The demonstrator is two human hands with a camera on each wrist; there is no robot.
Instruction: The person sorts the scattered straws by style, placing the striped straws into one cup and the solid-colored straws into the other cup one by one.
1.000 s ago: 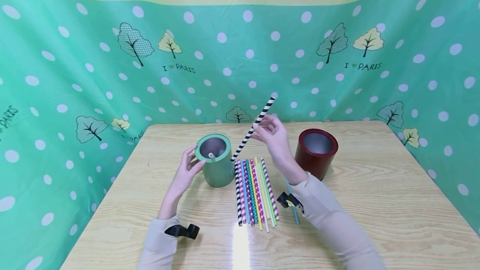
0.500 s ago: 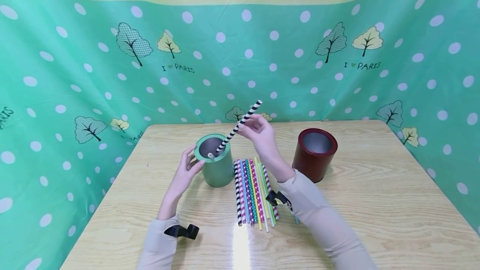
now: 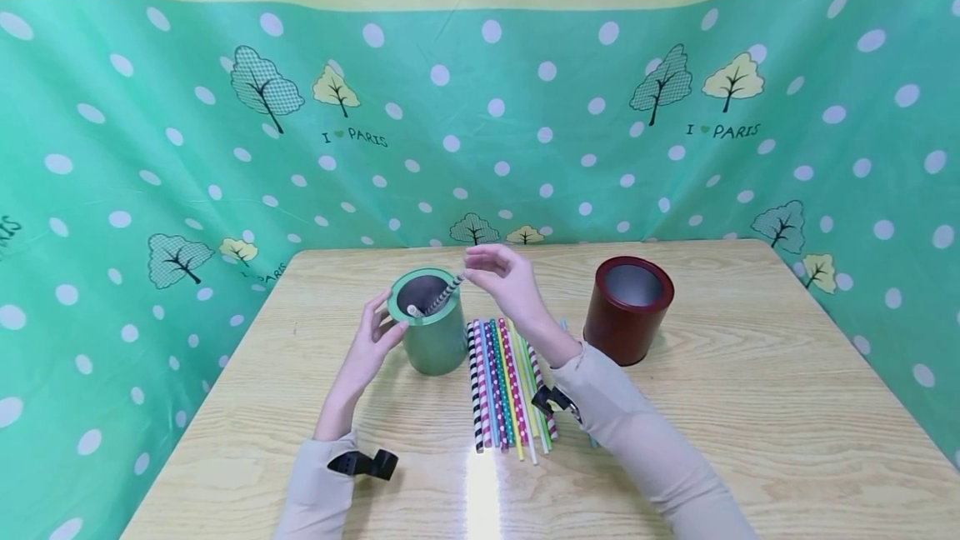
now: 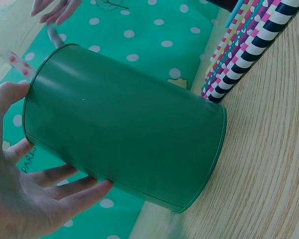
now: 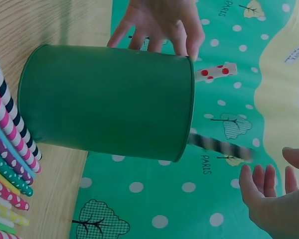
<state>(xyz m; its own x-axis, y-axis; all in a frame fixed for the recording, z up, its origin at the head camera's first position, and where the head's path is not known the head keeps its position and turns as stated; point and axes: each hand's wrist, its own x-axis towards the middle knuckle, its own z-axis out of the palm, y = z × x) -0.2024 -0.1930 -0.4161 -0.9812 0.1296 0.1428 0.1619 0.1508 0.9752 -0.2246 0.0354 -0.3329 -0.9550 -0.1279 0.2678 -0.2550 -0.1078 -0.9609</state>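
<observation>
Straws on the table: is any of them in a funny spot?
Yes, one blue straw lies off by itself, mostly hidden by the right sleeve. It looks odd because the nearby straws lie together in a row.

I see a smooth green can (image 3: 435, 348), open at the top and standing upright on the worktop (image 3: 750, 407), with the left hand (image 3: 370, 336) holding it by rim and side. A black-and-white striped straw (image 5: 222, 146), blurred, leans inside it, its upper end past the rim, near the right hand (image 3: 510, 282). I also see a red-dotted white straw (image 5: 215, 73) poking out.
</observation>
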